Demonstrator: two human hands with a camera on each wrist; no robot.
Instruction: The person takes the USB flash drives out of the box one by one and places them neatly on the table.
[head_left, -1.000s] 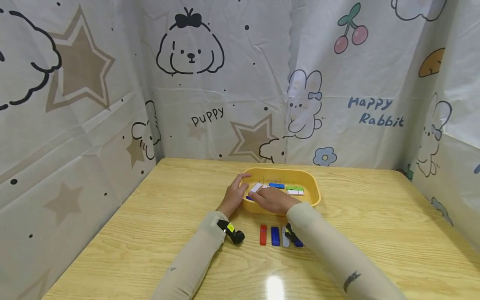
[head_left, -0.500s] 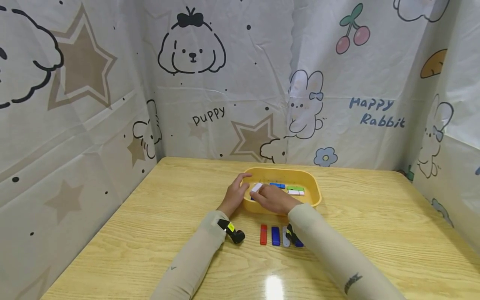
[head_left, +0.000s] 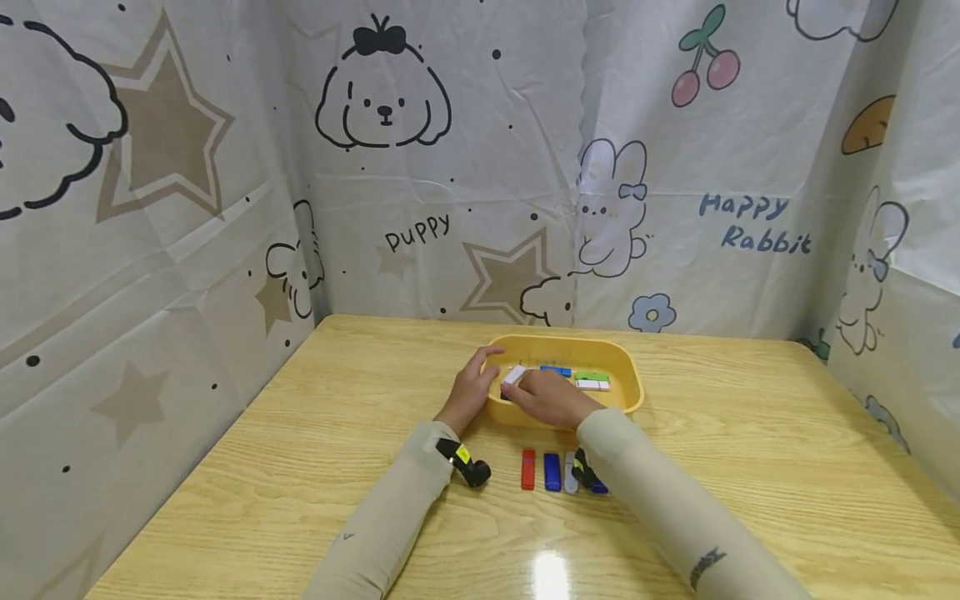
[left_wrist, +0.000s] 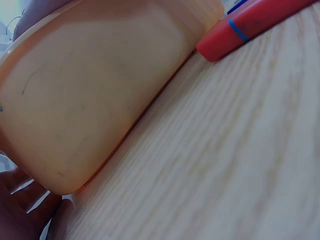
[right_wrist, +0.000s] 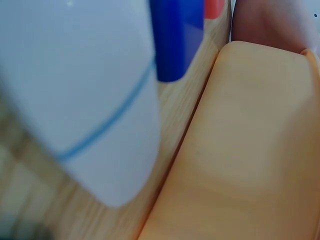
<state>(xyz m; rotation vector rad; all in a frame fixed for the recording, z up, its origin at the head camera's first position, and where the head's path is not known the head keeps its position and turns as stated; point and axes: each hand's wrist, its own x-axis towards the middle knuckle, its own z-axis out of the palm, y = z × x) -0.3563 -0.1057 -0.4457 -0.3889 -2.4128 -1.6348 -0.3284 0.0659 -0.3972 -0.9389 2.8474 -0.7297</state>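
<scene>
My right hand (head_left: 551, 396) reaches into the left part of the yellow plastic bin (head_left: 630, 375) and pinches a white USB stick (head_left: 513, 376), which is tilted. Just under the thumb shows a dark sliver of another stick. My left hand (head_left: 468, 387) rests at the bin's left end, its extended fingers (left_wrist: 30, 197) against the outer wall. Inside the bin lie a blue stick (head_left: 556, 371), a green stick (head_left: 592, 377) and a white stick (head_left: 593, 386) next to the green one.
In front of the bin stand in a row a red stick (head_left: 528, 469), a blue stick (head_left: 552, 472), a pale grey stick (head_left: 571, 473) and a dark blue stick (head_left: 599, 487) partly hidden by the right wrist camera. Printed cloth (head_left: 450, 208) surrounds the wooden table (head_left: 360, 358).
Both hands stay nearly in place. The dark blue stick under my right thumb shows less than a second ago, and a white edge beside my right fingers has gone out of sight.
</scene>
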